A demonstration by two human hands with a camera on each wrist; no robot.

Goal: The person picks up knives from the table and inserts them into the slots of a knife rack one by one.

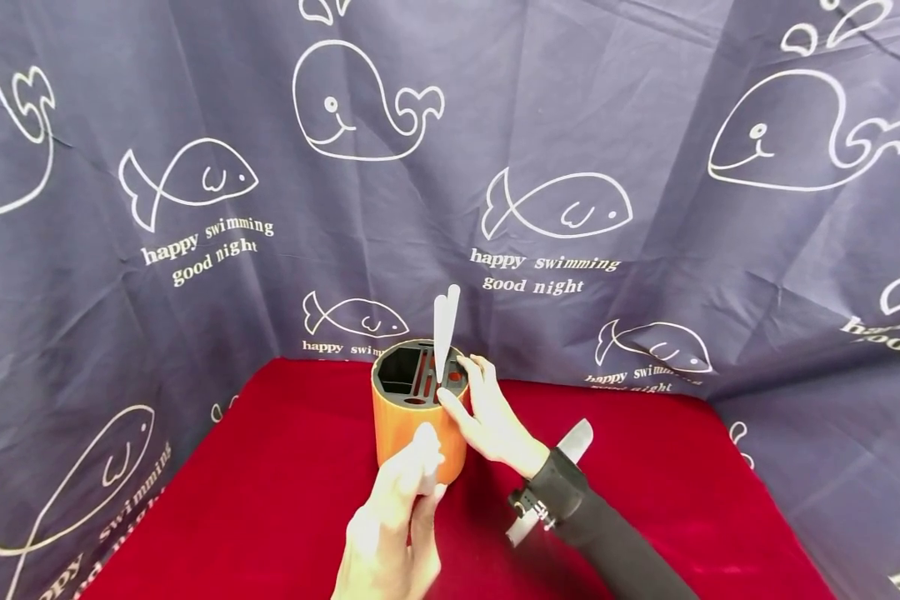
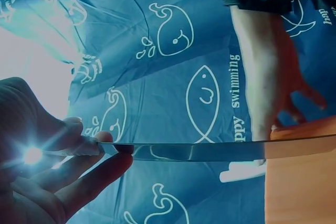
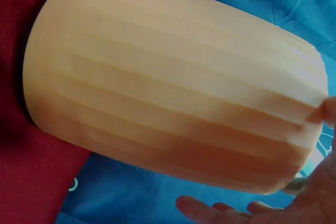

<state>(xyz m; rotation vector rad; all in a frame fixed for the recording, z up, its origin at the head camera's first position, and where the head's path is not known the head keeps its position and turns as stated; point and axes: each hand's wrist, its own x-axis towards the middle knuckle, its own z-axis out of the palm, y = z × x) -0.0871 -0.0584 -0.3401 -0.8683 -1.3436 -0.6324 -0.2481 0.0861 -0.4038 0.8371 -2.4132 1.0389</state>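
Observation:
An orange round knife block [image 1: 420,425] with a dark slotted top stands upright on the red cloth. Two white handles [image 1: 444,329] rise above its top. My left hand [image 1: 390,521] is in front of the block and pinches a knife by its pale end; in the left wrist view the long thin blade [image 2: 194,152] reaches across to the orange block [image 2: 299,187]. My right hand [image 1: 495,417] rests on the block's right rim with thumb and fingers spread. In the right wrist view the thumb [image 3: 328,113] touches the top edge, and the other fingers extend beside the block.
A flat silvery piece [image 1: 576,440], perhaps a knife, shows from under my right wrist, partly hidden by the black wrist camera [image 1: 555,487]. Red cloth [image 1: 285,492] covers the table. A grey-blue curtain [image 1: 390,208] with white fish and whale drawings hangs behind and at both sides.

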